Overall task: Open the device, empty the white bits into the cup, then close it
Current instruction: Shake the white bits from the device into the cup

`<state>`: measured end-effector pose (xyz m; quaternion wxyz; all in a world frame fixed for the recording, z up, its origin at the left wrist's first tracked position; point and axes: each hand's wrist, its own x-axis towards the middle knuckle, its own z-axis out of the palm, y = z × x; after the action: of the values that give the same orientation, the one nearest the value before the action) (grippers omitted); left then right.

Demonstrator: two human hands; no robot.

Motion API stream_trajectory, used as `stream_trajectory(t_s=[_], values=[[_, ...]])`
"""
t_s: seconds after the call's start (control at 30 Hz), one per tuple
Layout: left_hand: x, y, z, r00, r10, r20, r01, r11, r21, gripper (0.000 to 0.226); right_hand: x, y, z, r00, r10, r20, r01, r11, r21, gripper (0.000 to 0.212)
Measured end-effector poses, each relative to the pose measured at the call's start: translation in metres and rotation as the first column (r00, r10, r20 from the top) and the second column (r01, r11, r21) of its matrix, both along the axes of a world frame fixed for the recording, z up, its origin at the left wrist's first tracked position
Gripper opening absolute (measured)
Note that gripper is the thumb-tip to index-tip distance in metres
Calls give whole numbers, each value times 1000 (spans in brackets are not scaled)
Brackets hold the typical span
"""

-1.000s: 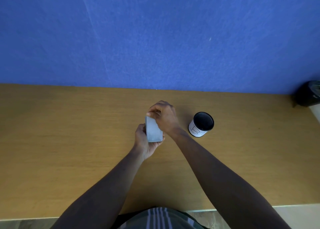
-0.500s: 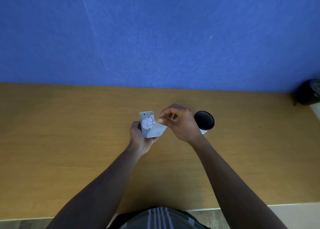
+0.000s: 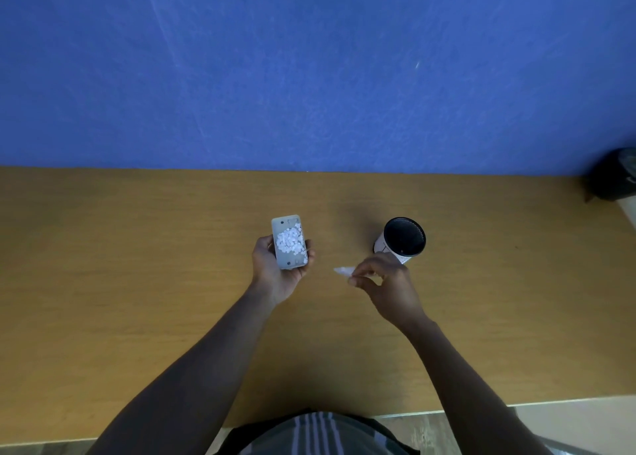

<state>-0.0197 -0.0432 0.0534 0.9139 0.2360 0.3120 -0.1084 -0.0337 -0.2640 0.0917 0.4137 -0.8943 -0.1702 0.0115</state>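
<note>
Now the left hand [image 3: 280,268] is cradling the opened device [image 3: 289,242], long axis running up-frame, white bits [image 3: 290,240] exposed. The cup [image 3: 403,238] is sitting right of it, nearer the right hand [image 3: 385,282], which is pinching the removed cover [image 3: 343,271].

Dim, cool light lies evenly over the scene, leaving both forearms nearly black. The cup [image 3: 403,239] casts a soft shadow leftward on the table [image 3: 137,265]. The right hand [image 3: 385,286] is motion-blurred. The wide lens bows the table's far edge.
</note>
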Motion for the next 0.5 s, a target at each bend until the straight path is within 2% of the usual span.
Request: stream_trajectory(t_s=[0.1,0.27,0.4,0.5], values=[[-2,-1,-1,1000,-24,8,24,1000,-6,52,-1,5,-29,996,-70,62,77,990,-120,15],[-5,-1,1,998,-56,19,57,998,-19,53,-2,17,-63,993,-78,87,97,963,-252,19],[-8,1,1,996,-84,12,84,996,0,52,-2,21,-81,995,-78,69,97,934,-345,14],[-9,2,1,996,-94,6,94,996,9,53,-2,22,-90,996,-85,23,87,930,-356,11]])
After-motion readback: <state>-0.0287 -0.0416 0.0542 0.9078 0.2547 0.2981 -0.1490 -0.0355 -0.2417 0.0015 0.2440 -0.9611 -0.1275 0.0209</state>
